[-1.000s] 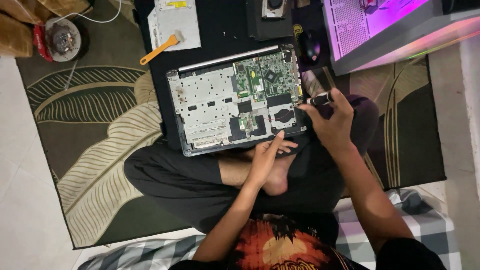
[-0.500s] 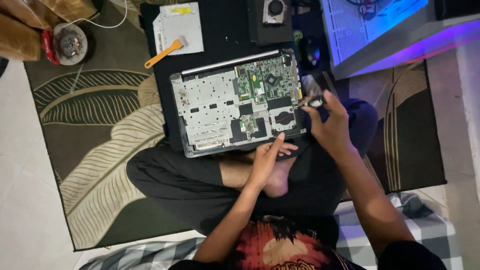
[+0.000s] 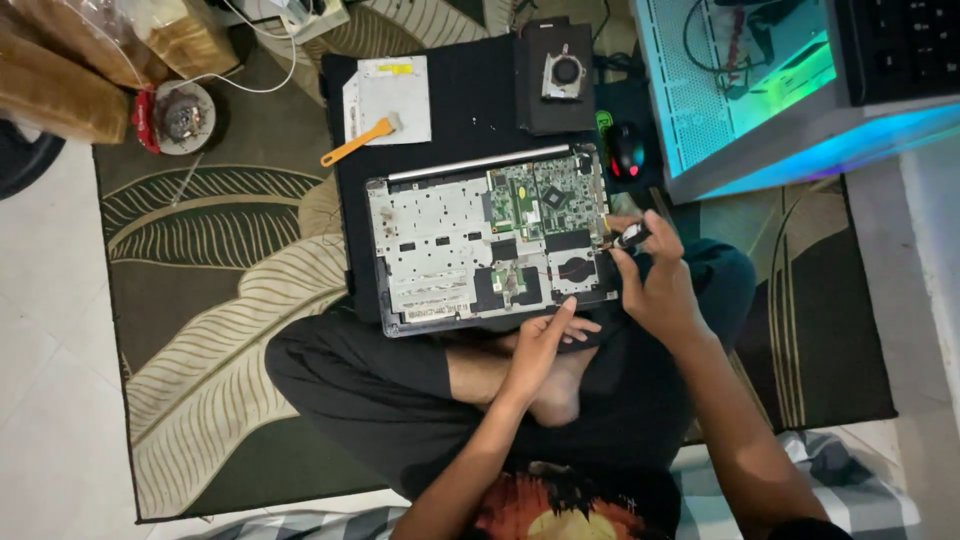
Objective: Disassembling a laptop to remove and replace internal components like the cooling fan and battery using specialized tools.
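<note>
The right hand (image 3: pixel 655 285) is pinching a small dark screwdriver (image 3: pixel 632 238) at the right edge of the opened laptop (image 3: pixel 480 240), a stiff but fragile shell lying across the lap, best gripped by its rims, while the left hand (image 3: pixel 545 345) is resting with loosely spread fingers on its near edge.
</note>
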